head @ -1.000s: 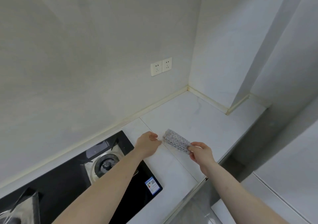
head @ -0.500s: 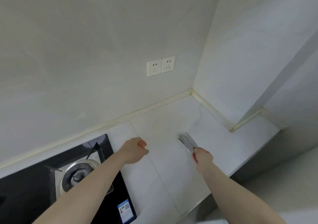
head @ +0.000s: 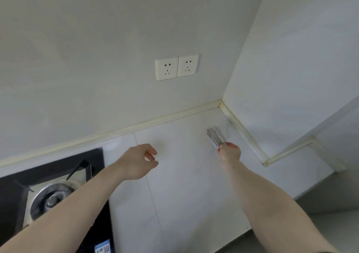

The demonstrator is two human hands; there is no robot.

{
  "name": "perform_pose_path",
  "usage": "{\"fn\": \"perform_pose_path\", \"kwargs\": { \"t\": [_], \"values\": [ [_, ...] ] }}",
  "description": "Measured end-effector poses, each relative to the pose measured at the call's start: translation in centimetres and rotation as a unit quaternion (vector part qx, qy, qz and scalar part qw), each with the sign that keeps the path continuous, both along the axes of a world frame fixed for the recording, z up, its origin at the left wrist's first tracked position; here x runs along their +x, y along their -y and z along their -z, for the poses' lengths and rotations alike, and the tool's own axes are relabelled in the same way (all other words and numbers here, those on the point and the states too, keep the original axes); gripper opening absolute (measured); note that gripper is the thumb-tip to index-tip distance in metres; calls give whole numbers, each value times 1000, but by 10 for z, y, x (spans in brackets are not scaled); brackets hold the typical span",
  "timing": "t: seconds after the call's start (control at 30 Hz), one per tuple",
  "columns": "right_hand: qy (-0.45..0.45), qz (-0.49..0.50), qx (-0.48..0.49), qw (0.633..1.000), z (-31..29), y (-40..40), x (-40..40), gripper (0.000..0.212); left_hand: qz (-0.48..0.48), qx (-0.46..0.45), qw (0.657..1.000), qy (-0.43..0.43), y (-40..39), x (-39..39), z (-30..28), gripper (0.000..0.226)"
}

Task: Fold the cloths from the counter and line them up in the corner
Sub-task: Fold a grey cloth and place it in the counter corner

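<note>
right hand (head: 229, 151) pinches the folded cloth (head: 216, 138) near the counter (head: 194, 184) corner — left hand (head: 138, 161) hovers, fingers loosely curled, empty

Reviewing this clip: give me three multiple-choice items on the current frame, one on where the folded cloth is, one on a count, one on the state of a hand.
1. Where is the folded cloth?
A. On the stove
B. Near the counter's back corner, gripped at its near end by the right hand
C. Lying under the left hand

2. How many wall sockets sit side by side above the counter?
A. One
B. Two
C. Four

3. What is the left hand doing?
A. Gripping the cloth
B. Pressing flat on the stove
C. Holding nothing, fingers loosely curled

Answers: 1 B, the right hand's fingers pinch the cloth's near end close to the corner. 2 B, two white plates adjoin. 3 C, it is apart from the cloth and nothing is in it.
</note>
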State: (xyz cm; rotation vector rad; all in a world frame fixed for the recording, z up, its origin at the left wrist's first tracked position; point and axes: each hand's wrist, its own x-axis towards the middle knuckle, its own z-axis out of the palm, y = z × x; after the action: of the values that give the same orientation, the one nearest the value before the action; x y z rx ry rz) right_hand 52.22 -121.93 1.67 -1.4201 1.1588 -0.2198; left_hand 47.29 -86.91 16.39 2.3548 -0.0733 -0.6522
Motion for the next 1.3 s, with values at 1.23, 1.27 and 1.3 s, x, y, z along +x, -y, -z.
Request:
{"fn": "perform_pose_path", "kwargs": {
  "t": [1.23, 1.27, 1.3],
  "values": [
    [-214, -468, -348, 784, -5, 33, 79, 78, -27, 44, 999, 7, 6, 30, -10, 21],
    [-195, -479, -356, 778, -9, 24, 70, 76, -30, 38, 999, 11, 4, 23, -11, 21],
    [-177, -493, -358, 773, -13, 13, 61, 74, -33, 33, 999, 13, 2, 14, -13, 21]
  ]
}}
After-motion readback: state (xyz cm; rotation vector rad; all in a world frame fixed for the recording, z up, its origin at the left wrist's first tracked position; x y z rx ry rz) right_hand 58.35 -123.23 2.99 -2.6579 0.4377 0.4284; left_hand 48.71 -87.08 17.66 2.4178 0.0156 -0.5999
